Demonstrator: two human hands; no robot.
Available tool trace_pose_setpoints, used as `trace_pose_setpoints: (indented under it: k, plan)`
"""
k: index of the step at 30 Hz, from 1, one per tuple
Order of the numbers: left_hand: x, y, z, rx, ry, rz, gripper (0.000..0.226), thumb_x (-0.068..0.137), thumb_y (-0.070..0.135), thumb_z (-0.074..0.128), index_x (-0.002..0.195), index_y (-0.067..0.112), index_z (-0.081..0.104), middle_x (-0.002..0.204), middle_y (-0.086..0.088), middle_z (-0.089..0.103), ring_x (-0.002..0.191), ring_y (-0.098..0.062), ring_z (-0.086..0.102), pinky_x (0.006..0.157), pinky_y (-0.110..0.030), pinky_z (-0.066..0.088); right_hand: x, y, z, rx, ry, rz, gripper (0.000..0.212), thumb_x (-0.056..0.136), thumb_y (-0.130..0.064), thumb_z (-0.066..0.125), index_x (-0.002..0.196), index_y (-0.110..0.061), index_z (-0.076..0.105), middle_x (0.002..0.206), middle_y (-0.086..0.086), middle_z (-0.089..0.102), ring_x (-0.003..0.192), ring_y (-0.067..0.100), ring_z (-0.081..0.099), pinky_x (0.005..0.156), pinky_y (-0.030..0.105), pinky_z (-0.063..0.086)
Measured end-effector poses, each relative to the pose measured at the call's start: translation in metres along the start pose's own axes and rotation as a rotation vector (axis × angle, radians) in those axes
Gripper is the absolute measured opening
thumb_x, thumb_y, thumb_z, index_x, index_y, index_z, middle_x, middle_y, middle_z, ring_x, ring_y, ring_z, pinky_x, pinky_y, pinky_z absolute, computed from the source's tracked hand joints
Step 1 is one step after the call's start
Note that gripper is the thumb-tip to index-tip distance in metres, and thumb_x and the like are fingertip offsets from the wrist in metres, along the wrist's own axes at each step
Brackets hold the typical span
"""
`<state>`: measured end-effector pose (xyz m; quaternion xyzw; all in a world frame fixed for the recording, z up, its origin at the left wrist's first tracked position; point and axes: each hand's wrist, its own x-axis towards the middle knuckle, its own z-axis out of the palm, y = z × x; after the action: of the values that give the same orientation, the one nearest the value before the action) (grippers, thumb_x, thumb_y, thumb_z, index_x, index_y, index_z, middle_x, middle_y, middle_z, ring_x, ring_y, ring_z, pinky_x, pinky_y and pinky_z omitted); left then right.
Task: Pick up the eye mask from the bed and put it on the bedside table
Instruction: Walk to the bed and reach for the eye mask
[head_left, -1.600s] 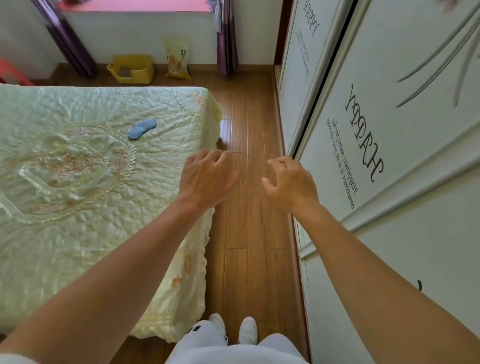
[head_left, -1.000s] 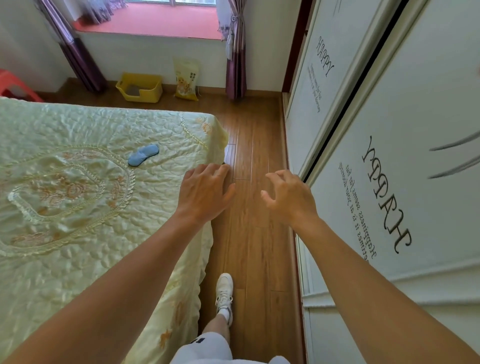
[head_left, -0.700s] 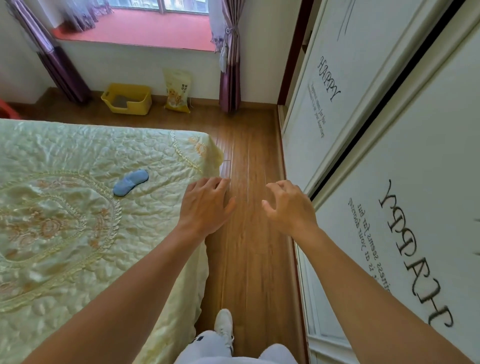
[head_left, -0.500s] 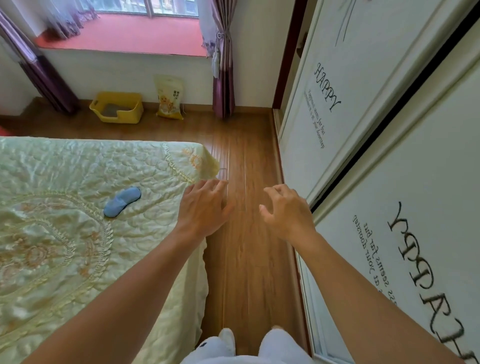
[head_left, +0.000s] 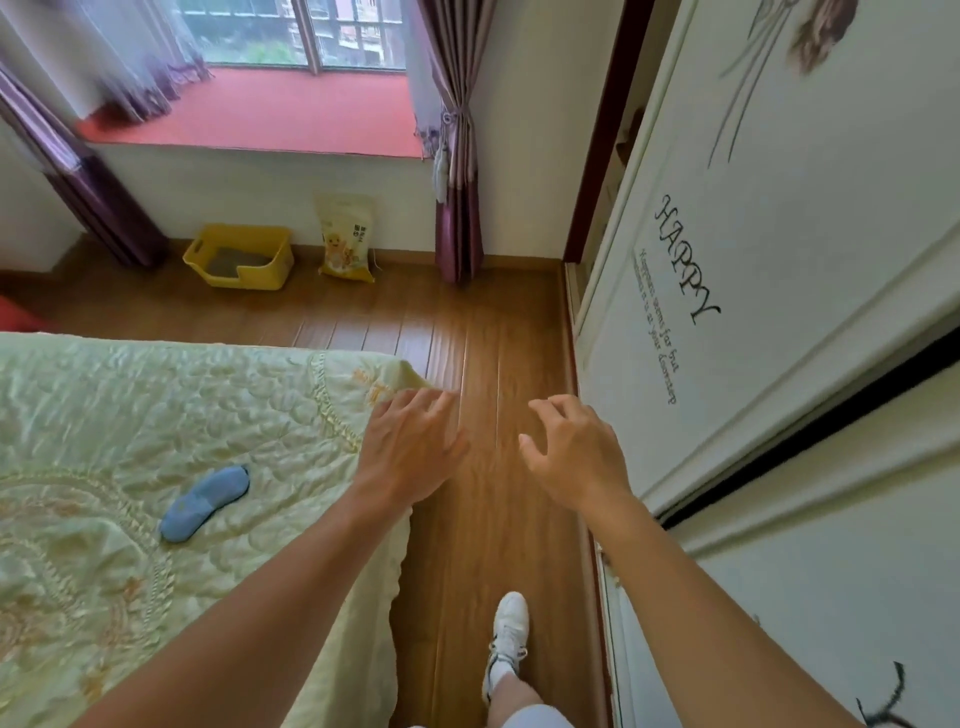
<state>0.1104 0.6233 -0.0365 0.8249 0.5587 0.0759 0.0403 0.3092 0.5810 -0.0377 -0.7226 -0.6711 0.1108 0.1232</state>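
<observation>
A blue eye mask lies flat on the pale green quilted bed, a short way in from the bed's right edge. My left hand hovers over that right edge near the bed's far corner, fingers spread, holding nothing, to the right of the mask. My right hand hangs over the wooden floor beside the wardrobe, fingers apart and curled, empty. No bedside table is in view.
A white sliding wardrobe with "HAPPY" lettering lines the right side, leaving a narrow strip of wooden floor beside the bed. By the far wall stand a yellow bin, a yellow bag and purple curtains under a window.
I have walked forward along the bed, so the mask now sits nearer and lower in view. The window has come into sight. Both hands stay held out and empty.
</observation>
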Motion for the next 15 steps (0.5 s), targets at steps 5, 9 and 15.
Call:
trace_pose_setpoints:
  k: [5, 9, 15]
  plan:
    - [0.08, 0.004, 0.007, 0.002, 0.011, -0.074, 0.051, 0.088, 0.05, 0.043, 0.13, 0.024, 0.054, 0.126, 0.001, 0.066, 0.11, -0.021, 0.061, 0.094, -0.04, 0.048, 0.094, 0.031, -0.011, 0.019, -0.008, -0.041, 0.049, 0.094, -0.044, 0.054, 0.138, -0.023, 0.056, 0.137, 0.001, 0.06, 0.125, 0.021, 0.057, 0.103, 0.04, 0.05]
    - [0.125, -0.003, 0.006, -0.022, 0.021, -0.139, 0.055, 0.088, 0.051, 0.041, 0.131, 0.02, 0.056, 0.127, -0.002, 0.066, 0.113, -0.024, 0.061, 0.095, -0.041, 0.047, 0.154, 0.036, -0.015, 0.001, -0.024, -0.09, 0.048, 0.093, -0.046, 0.054, 0.136, -0.024, 0.057, 0.138, 0.001, 0.061, 0.124, 0.021, 0.057, 0.101, 0.039, 0.053]
    - [0.166, -0.04, 0.007, -0.03, 0.046, -0.27, 0.06, 0.084, 0.053, 0.037, 0.129, 0.02, 0.059, 0.125, -0.002, 0.068, 0.112, -0.023, 0.063, 0.093, -0.041, 0.048, 0.224, 0.016, -0.006, 0.004, -0.054, -0.197, 0.042, 0.093, -0.044, 0.059, 0.131, -0.024, 0.061, 0.132, 0.0, 0.064, 0.117, 0.019, 0.06, 0.098, 0.038, 0.053]
